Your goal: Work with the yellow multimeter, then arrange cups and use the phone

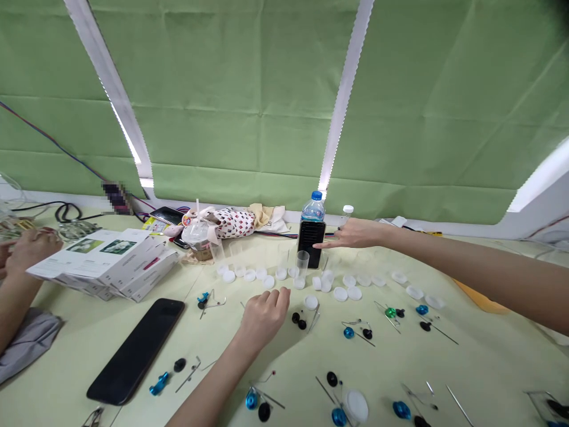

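Observation:
My right hand (358,233) reaches out at the back of the table, one finger extended to the screen of an upright black phone (316,232). A small clear vial with a white cap (348,209) shows above that hand, which appears to grip it. The phone leans against a water bottle with a blue cap (314,206). My left hand (265,314) is closed low over the table, its fingers curled; whatever they hold is hidden. Near it lie a white lid (311,302) and small black round parts (299,321). A clear cup (302,263) stands just before the phone.
Several white lids (341,294) and clear cups lie in a row. Small sets of blue knobs (349,333), black discs and bent wires spread across the table. At left are a large black phone (136,350), white boxes (111,261) and another person's hand (33,252).

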A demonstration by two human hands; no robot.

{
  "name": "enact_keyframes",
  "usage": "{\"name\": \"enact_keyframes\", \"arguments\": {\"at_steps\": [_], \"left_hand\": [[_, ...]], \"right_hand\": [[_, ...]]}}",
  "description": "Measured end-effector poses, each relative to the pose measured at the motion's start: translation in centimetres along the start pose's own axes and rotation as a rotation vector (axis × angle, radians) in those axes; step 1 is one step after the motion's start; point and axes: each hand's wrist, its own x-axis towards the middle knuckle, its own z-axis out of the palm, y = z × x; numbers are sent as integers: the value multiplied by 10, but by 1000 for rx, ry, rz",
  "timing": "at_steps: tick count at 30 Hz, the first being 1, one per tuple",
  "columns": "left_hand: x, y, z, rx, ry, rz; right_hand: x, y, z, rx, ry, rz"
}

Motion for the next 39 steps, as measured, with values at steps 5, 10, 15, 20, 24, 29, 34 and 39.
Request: {"name": "enact_keyframes", "arguments": {"at_steps": [5, 10, 15, 20, 24, 29, 34, 39], "left_hand": [[-1, -2, 1, 5, 7, 21], [-4, -4, 4, 31, -18, 44], [-7, -3, 8, 27, -43, 50], [-5, -3, 9, 21, -37, 47], [-3, -3, 8, 22, -22, 42], [-4, -4, 10, 13, 0, 39], [-5, -5, 12, -1, 49, 35], [-4, -5, 11, 0, 43, 40]], "right_hand": [[-4, 3, -6, -130, -48, -94], [-6, 4, -2, -153, -83, -43], [-6, 4, 6, -93, -69, -24], [-8, 7, 15, -46, -31, 54], [-9, 9, 17, -94, -52, 95], [-7, 9, 5, -192, -118, 92], [-8, 9, -4, -245, -140, 108], [-7, 7, -5, -242, -124, 74]]}}
